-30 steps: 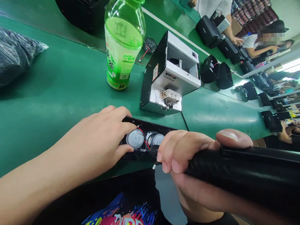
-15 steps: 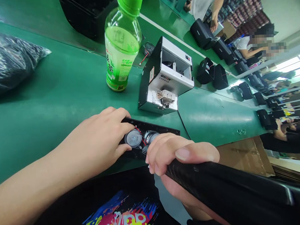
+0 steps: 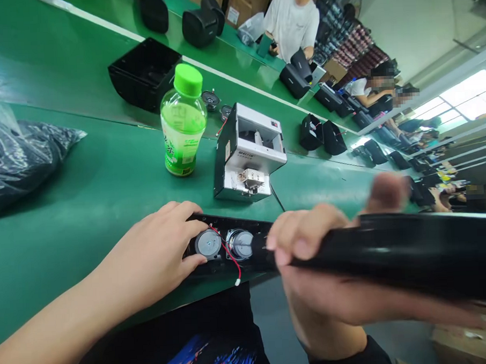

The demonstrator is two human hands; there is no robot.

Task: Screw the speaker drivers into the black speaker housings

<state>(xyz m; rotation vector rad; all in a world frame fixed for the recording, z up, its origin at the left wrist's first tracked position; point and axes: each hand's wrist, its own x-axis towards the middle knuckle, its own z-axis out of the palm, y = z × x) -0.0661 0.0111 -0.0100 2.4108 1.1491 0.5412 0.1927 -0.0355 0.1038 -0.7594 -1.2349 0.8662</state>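
Observation:
My left hand (image 3: 161, 247) is closed round the left end of a black speaker panel (image 3: 261, 224), thumb and fingers on either side of a round speaker driver (image 3: 208, 244). Beside that sits a second speaker driver (image 3: 241, 244). A red wire (image 3: 230, 250) with a white plug runs across between them and hangs over the panel's near edge. My right hand (image 3: 310, 249), partly blurred, grips a long black electric screwdriver (image 3: 411, 250). Its front end is over the right part of the panel, and whether the tip touches a screw is hidden.
Behind the panel stand a silver-and-black screw feeder (image 3: 252, 155) and a green drink bottle (image 3: 184, 123). A plastic bag of black parts (image 3: 28, 159) lies at left. Farther back are a black speaker housing (image 3: 141, 73) and loose drivers (image 3: 210, 100). Co-workers (image 3: 294, 24) are across the bench.
The screwdriver has swung to a more level angle and its front end has shifted right. The red wire's white plug now shows in front of the panel. My view has tilted up.

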